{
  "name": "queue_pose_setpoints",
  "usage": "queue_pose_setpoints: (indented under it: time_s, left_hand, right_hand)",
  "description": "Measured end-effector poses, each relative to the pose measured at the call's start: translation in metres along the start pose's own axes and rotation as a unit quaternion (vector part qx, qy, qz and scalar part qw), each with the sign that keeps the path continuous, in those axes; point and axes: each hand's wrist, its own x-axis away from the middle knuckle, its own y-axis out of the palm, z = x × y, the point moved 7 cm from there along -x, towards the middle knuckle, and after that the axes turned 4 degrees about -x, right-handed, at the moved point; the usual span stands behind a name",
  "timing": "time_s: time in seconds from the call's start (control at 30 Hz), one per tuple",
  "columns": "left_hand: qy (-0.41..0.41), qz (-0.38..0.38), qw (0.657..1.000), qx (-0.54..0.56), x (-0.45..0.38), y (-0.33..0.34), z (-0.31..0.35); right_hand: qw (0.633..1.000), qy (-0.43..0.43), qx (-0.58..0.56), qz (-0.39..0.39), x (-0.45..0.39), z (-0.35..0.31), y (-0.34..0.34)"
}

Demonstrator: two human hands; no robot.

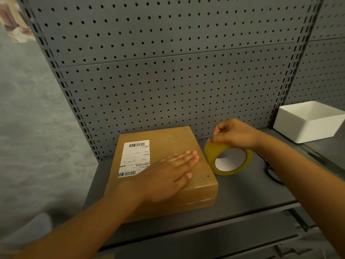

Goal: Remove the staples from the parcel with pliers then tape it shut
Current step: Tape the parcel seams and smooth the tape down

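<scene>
On the parcel [168, 146], flat left hand [168, 172], right hand [233, 133] gripping tape roll [226, 159]

Grey perforated metal pegboard back panel [168, 81] standing upright behind a dark grey metal shelf [242, 193]. White rectangular plastic bin [306, 128] sitting at the far right of that shelf, against the panel. Grey speckled floor [28, 118] off to the left.
</scene>
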Motion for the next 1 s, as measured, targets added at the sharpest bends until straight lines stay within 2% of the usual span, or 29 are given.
queue_pose_setpoints:
  time_s: [0.47, 0.7, 0.8, 0.87, 1.0]
  left_hand:
    - [-0.023, 0.033, 0.998, 0.039, -0.008, -0.007, -0.003]
    - [-0.021, 0.021, 0.998, 0.058, -0.011, -0.003, -0.005]
    - [-0.039, 0.001, 0.993, 0.115, -0.011, -0.004, -0.012]
    - [-0.04, 0.016, 0.987, 0.155, -0.009, -0.01, -0.02]
    - [-0.075, 0.048, 0.99, 0.109, -0.003, -0.015, -0.048]
  right_hand:
    - [1.0, -0.013, 0.003, -0.021, -0.004, -0.009, 0.001]
    - [1.0, -0.014, 0.0, -0.023, -0.004, 0.002, 0.002]
    - [1.0, -0.013, -0.012, -0.021, -0.004, 0.004, 0.0]
    - [0.999, -0.016, -0.025, -0.016, -0.005, 0.004, 0.0]
    - [0.999, -0.019, -0.027, -0.001, -0.005, 0.001, 0.001]
